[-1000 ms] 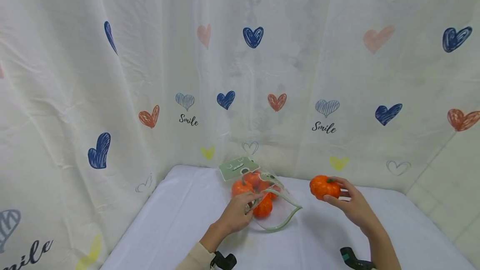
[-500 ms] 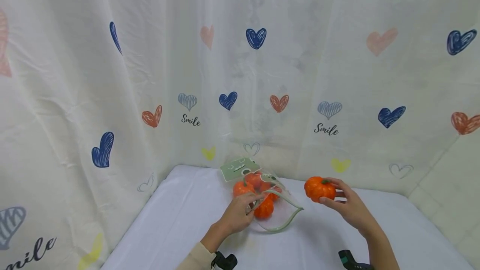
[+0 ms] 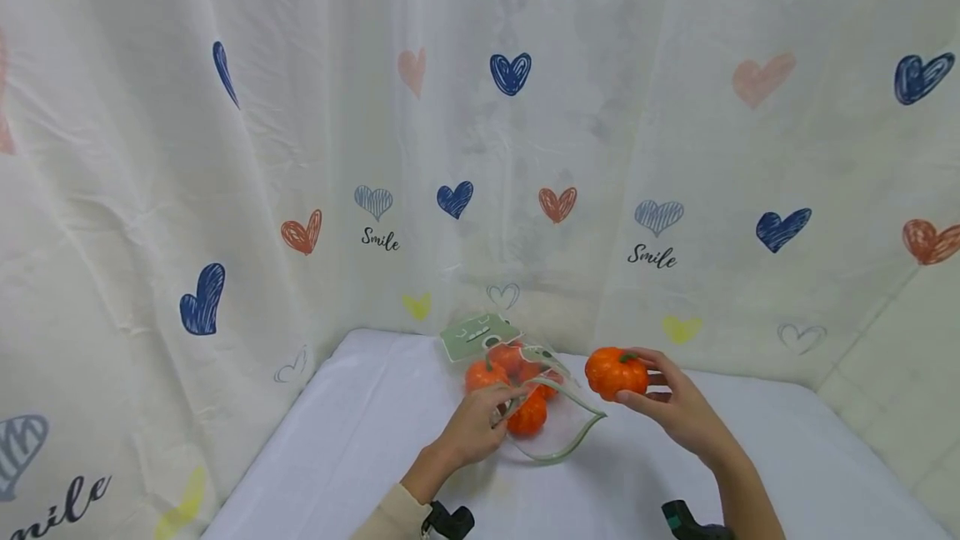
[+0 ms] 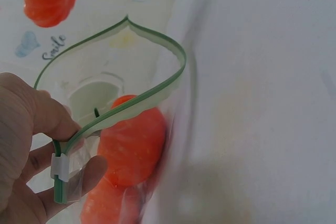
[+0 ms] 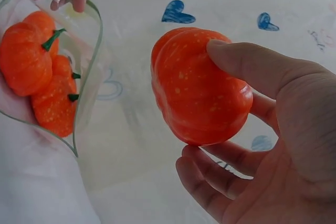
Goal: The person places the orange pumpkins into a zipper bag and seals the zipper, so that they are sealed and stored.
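Observation:
A clear zip bag (image 3: 558,458) with a green-edged mouth lies on the table, its mouth gaping toward the right. Inside it are several small orange pumpkins (image 3: 527,415) with green stems. My left hand (image 3: 474,427) pinches the bag's rim close to the white slider (image 4: 60,167), seen in the left wrist view. Up off the table, to the right of the bag, my right hand (image 3: 678,407) grips another orange pumpkin (image 5: 197,87) between thumb and fingers. In the right wrist view its ribbed, speckled skin shows, while its stem is hidden.
A white cloth covers the table (image 3: 360,407). Right behind its far edge hangs a pale curtain (image 3: 480,140) printed with hearts and the word Smile. A green printed panel (image 3: 476,336) marks the far end of the bag.
My right hand has moved left with its pumpkin, closer to the bag's mouth. The left hand keeps its pinch on the rim, and the bag stays where it was.

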A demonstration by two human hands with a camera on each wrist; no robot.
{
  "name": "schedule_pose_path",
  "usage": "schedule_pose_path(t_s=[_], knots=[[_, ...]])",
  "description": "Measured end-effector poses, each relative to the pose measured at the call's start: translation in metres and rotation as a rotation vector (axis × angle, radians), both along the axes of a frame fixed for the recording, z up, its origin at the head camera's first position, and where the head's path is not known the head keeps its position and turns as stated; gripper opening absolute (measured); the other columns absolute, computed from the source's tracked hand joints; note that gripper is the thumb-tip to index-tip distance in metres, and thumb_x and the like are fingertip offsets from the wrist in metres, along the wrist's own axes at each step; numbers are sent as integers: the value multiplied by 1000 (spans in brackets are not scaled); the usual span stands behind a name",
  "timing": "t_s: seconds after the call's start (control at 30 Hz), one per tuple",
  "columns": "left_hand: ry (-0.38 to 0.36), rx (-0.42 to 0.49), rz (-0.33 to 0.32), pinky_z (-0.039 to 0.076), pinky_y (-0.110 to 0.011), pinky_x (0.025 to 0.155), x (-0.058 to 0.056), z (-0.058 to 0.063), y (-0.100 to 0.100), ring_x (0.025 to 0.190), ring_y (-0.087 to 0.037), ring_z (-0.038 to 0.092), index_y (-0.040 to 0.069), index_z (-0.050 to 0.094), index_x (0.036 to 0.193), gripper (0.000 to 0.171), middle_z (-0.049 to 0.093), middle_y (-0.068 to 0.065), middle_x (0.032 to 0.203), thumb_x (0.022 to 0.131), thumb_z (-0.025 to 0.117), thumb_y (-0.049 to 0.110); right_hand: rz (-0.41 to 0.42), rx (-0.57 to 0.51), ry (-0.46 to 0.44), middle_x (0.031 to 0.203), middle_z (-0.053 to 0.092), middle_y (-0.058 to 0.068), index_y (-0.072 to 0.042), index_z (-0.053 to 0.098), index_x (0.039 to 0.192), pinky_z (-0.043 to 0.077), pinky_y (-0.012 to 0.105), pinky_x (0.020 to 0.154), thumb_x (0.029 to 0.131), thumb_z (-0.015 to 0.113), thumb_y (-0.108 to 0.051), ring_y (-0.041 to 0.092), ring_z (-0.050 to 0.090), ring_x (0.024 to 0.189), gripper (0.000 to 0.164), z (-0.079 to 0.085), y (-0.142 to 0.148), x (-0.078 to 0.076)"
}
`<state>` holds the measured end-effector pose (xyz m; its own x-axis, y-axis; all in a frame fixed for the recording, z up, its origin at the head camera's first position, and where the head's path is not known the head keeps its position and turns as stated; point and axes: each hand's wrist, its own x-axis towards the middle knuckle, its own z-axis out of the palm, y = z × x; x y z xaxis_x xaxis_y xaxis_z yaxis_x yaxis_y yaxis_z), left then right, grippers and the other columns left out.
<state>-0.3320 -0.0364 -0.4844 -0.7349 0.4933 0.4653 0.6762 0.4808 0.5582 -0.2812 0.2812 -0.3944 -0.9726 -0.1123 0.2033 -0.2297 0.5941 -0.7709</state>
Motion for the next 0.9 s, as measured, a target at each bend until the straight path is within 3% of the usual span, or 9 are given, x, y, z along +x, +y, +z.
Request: schedule_pose_path(t_s=[0.3, 0.6, 0.9], knots=[[15, 8, -5, 54, -16, 78, 2, 0, 0, 90, -13, 65, 13, 65, 139, 59, 74, -4, 119, 85, 67, -12, 38, 33, -17, 145, 51, 15, -23, 45, 148, 54, 36, 88, 89, 77, -42, 29, 57, 116, 70, -11, -18, 6], [30, 9, 0, 55, -17, 78, 0, 0, 0, 90, -13, 66, 12, 64, 140, 60, 73, -5, 121, 85, 67, -13, 82, 17, -67, 144, 52, 12, -25, 45, 145, 56, 32, 88, 88, 79, -39, 26, 58, 114, 68, -27, -29, 14], [27, 11, -10, 55, -17, 77, 2, 0, 1, 89, -14, 66, 13, 63, 140, 62, 74, -6, 119, 84, 67, -13, 123, 35, -121, 140, 56, 13, -19, 48, 142, 59, 34, 88, 85, 82, -36, 24, 60, 111, 69, -47, -37, 16]])
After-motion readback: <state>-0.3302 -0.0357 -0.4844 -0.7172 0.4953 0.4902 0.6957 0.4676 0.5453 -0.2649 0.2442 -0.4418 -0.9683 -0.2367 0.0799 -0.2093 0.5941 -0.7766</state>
